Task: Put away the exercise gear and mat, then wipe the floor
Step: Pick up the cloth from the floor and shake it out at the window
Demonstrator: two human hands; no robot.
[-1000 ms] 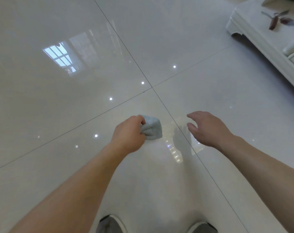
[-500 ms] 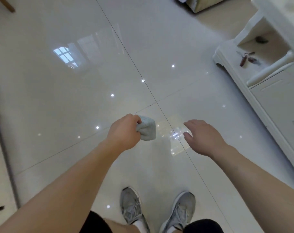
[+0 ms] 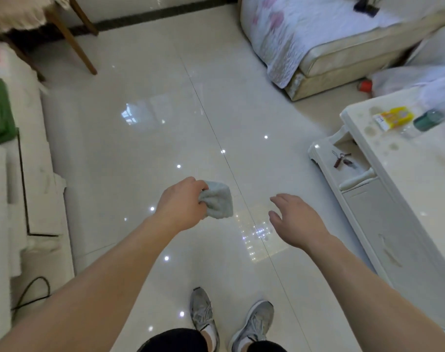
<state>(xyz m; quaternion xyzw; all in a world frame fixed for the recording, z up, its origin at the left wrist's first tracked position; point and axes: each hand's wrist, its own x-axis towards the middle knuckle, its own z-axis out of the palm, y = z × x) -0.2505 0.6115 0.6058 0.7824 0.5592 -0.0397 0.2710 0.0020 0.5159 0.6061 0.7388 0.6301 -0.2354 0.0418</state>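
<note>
Pale blue cloth (image 3: 217, 202) sits bunched in the left hand (image 3: 182, 203), whose fingers curl round it, held up above the glossy white floor (image 3: 145, 138). Just to its right, apart from the cloth, the right hand (image 3: 296, 221) hangs with fingers loosely spread, holding nothing. Below both hands stand two grey shoes (image 3: 203, 315). Further right of the right hand is a white cabinet (image 3: 384, 224).
</note>
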